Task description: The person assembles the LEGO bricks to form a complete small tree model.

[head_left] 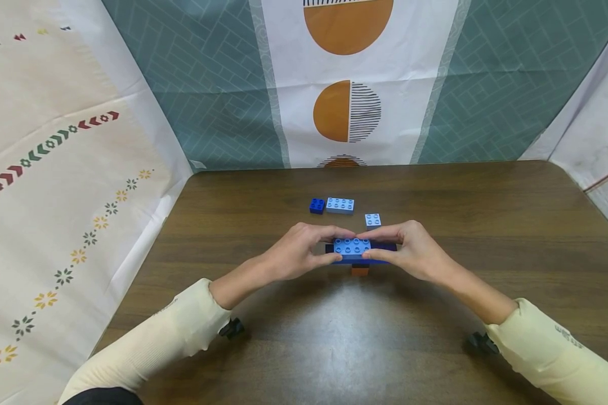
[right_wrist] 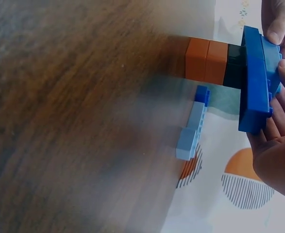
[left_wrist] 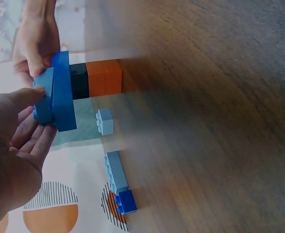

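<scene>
At the lower left and lower right of the head view, two cream fabric sleeves, the left one [head_left: 162, 332] and the right one [head_left: 557, 354], reach over a brown wood-grain counter [head_left: 334, 349], each with a small black object, left [head_left: 231, 328] and right [head_left: 481, 342], beside its cuff. At the centre, the person's left hand [head_left: 304, 252] and right hand [head_left: 418, 250] face each other, each grip pinching a medium-blue rectangular plastic brick with two rows of studs [head_left: 352, 247] between thumb and fingers. That brick sits across the middle of a long dark-blue plastic brick [right_wrist: 255, 87], looking slightly tilted in the left wrist view; whether it is fully seated cannot be told. Beneath, a blackish-green plastic block [right_wrist: 233, 67] rests on two stacked orange plastic blocks, the upper [right_wrist: 216, 60] and the lower [right_wrist: 196, 58]. Just beyond the right hand's fingertips lies a small pale-blue square brick [head_left: 372, 221]. Farther up the frame, left of it, a light-blue rectangular brick [head_left: 340, 206] lies just beside a small dark-blue square brick [head_left: 317, 206]. At the upper centre hangs a teal-and-white cloth [head_left: 223, 84] printed with orange half-circles.
</scene>
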Action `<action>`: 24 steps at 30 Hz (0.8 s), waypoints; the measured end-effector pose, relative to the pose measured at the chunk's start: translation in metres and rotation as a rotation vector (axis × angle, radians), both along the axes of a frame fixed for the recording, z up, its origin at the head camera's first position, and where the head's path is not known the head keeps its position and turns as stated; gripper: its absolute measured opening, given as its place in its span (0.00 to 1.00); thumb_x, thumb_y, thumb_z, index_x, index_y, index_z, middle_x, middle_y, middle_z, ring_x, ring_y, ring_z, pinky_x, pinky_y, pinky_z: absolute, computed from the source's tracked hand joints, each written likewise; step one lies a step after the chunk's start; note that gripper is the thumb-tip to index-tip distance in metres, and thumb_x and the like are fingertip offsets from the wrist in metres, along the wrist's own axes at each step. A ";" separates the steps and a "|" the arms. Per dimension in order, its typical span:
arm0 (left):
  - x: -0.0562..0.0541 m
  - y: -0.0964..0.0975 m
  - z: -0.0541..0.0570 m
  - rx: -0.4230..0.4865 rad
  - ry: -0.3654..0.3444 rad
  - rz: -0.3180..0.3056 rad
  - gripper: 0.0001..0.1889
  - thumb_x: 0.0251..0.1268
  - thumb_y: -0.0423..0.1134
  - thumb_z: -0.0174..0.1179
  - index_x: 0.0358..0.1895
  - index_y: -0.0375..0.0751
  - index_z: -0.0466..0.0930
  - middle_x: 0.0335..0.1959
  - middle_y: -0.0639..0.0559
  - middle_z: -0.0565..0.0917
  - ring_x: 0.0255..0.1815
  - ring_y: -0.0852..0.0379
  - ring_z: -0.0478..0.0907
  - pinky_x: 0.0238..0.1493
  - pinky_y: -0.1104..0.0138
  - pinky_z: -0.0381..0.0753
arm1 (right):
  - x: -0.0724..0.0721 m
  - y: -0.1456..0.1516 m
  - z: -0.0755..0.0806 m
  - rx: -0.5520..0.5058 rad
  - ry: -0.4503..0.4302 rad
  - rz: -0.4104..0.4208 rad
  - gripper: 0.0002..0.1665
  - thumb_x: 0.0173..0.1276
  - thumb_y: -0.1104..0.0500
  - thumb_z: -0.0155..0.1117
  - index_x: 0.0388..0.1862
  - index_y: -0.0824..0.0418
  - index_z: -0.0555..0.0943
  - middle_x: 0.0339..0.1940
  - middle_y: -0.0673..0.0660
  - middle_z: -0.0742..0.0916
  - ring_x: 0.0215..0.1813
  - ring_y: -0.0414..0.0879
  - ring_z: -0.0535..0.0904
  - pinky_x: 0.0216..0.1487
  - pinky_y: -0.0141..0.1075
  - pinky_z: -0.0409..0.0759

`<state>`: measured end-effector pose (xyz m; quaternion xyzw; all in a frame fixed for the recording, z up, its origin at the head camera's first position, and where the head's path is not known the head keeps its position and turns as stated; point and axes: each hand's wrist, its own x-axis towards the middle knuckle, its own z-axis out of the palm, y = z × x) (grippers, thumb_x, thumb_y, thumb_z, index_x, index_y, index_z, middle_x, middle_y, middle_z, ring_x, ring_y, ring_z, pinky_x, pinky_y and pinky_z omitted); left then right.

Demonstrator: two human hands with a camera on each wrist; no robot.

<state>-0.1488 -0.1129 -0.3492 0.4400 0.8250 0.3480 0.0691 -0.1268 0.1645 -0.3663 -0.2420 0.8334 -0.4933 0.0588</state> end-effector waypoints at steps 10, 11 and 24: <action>-0.002 -0.001 -0.017 0.137 -0.064 0.023 0.22 0.75 0.38 0.69 0.69 0.41 0.82 0.65 0.51 0.85 0.65 0.60 0.82 0.65 0.66 0.80 | -0.002 0.001 -0.005 -0.027 -0.017 0.004 0.20 0.67 0.59 0.80 0.58 0.58 0.91 0.53 0.55 0.92 0.45 0.48 0.87 0.44 0.34 0.88; -0.002 -0.001 -0.020 0.157 -0.076 0.031 0.22 0.75 0.38 0.69 0.68 0.42 0.83 0.65 0.52 0.86 0.65 0.60 0.82 0.65 0.66 0.81 | -0.002 0.001 -0.006 -0.029 -0.018 0.005 0.21 0.67 0.59 0.80 0.58 0.58 0.91 0.53 0.55 0.92 0.45 0.48 0.87 0.45 0.34 0.88; 0.005 0.001 -0.038 0.299 -0.227 0.107 0.19 0.76 0.38 0.68 0.67 0.45 0.85 0.62 0.56 0.87 0.62 0.61 0.84 0.64 0.61 0.83 | -0.002 0.001 -0.009 -0.051 -0.006 0.005 0.20 0.68 0.60 0.79 0.58 0.58 0.90 0.54 0.55 0.92 0.46 0.46 0.89 0.46 0.33 0.88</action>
